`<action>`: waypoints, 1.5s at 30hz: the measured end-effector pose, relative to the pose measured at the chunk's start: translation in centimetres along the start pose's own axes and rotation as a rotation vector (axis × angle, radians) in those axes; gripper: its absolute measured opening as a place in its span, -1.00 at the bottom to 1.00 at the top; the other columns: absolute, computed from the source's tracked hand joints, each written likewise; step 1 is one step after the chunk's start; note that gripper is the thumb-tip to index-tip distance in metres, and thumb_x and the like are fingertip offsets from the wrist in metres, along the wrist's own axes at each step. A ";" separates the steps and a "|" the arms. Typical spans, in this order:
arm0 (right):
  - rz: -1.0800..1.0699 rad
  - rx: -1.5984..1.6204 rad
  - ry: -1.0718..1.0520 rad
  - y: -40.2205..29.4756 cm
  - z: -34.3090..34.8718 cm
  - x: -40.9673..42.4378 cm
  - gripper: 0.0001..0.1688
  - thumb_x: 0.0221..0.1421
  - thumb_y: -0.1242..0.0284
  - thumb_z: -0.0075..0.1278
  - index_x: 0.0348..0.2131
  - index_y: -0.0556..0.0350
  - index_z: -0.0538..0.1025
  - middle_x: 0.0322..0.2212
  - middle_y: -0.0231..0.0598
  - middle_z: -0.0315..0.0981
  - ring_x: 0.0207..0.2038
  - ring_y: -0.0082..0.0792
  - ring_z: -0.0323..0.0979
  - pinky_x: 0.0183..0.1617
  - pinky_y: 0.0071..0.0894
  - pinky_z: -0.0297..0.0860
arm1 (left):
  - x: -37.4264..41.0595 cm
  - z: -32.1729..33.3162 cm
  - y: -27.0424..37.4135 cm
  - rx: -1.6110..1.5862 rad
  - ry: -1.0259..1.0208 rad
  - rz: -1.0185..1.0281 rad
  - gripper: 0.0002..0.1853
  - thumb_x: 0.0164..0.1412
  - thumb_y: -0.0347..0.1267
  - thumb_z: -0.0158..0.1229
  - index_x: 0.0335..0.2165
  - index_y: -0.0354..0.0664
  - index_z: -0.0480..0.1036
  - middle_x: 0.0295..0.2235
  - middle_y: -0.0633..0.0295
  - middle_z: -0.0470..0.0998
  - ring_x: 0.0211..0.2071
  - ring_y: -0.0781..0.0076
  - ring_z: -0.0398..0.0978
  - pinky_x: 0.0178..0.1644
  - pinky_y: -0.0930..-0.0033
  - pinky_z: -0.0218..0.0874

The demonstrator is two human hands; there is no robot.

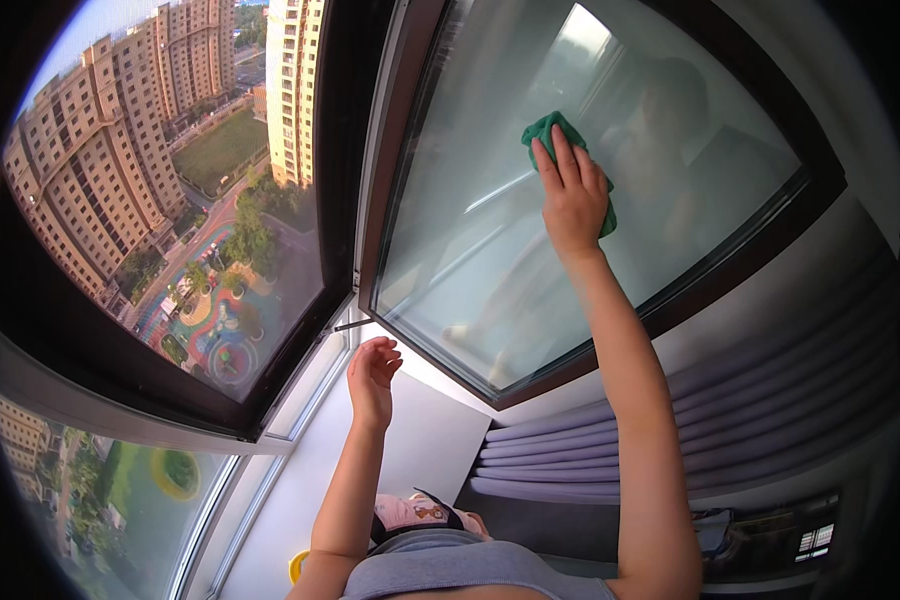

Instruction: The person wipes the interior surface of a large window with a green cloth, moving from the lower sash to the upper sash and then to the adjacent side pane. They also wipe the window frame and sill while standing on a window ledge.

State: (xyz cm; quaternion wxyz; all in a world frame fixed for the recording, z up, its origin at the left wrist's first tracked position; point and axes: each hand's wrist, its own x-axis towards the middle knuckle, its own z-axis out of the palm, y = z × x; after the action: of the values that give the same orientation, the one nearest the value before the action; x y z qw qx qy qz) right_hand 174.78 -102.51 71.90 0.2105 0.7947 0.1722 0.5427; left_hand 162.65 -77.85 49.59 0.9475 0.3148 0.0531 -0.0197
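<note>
My right hand (pixel 576 199) presses a green cloth (pixel 553 126) flat against the glass pane (pixel 450 262) of a window sash that stands swung inward. The cloth is bunched under my fingers and shows past both sides of the hand. A dark brown frame (pixel 547 390) borders the pane, and the glass carries hazy reflections. Lower and to the left, my left hand (pixel 375 375) is raised with curled fingers and nothing in it. It hovers near the sash's lower hinge corner, apart from the frame.
A metal stay (pixel 352 325) joins the sash to the dark fixed frame (pixel 270 416). Through the opening, tall buildings (pixel 105 150) stand far below and beyond. Gathered purple-grey curtains (pixel 555 457) hang at the right. Below lie a white sill (pixel 420 420) and a partly hidden yellow object (pixel 297 566).
</note>
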 end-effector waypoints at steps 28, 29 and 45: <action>-0.091 0.100 -0.173 -11.1 7.5 -4.4 -0.59 -0.01 0.50 -0.12 -0.11 -0.06 0.48 0.05 -0.29 0.26 -0.01 -0.32 0.23 0.05 -0.34 0.18 | 4.2 -6.5 4.6 0.026 0.085 -0.192 -0.79 0.20 -0.28 -0.05 -0.36 -0.18 0.42 -0.41 0.25 0.50 -0.41 0.48 0.44 -0.27 0.45 0.28; -0.158 0.161 -0.265 -12.2 8.0 -6.7 -0.61 -0.02 0.49 -0.11 -0.13 -0.05 0.49 0.05 -0.30 0.26 0.00 -0.32 0.23 0.05 -0.35 0.18 | 4.1 -6.7 4.6 0.026 0.089 -0.193 -0.79 0.20 -0.28 -0.05 -0.36 -0.18 0.42 -0.41 0.25 0.49 -0.41 0.48 0.43 -0.27 0.45 0.28; 0.045 0.033 0.133 -5.1 7.0 11.9 -0.48 0.01 0.56 -0.10 0.02 -0.07 0.36 0.04 -0.17 0.24 0.05 -0.16 0.19 0.08 -0.21 0.21 | 3.1 -7.0 3.1 -0.046 0.181 -0.099 -0.78 0.21 -0.27 -0.07 -0.36 -0.17 0.42 -0.41 0.27 0.49 -0.41 0.50 0.43 -0.26 0.45 0.28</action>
State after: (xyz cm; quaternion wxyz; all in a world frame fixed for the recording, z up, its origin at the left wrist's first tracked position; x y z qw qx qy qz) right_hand 185.31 -93.18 76.40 0.1733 0.7640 0.1768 0.5959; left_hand 165.33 -71.17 45.55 0.9436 0.2905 0.1545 -0.0365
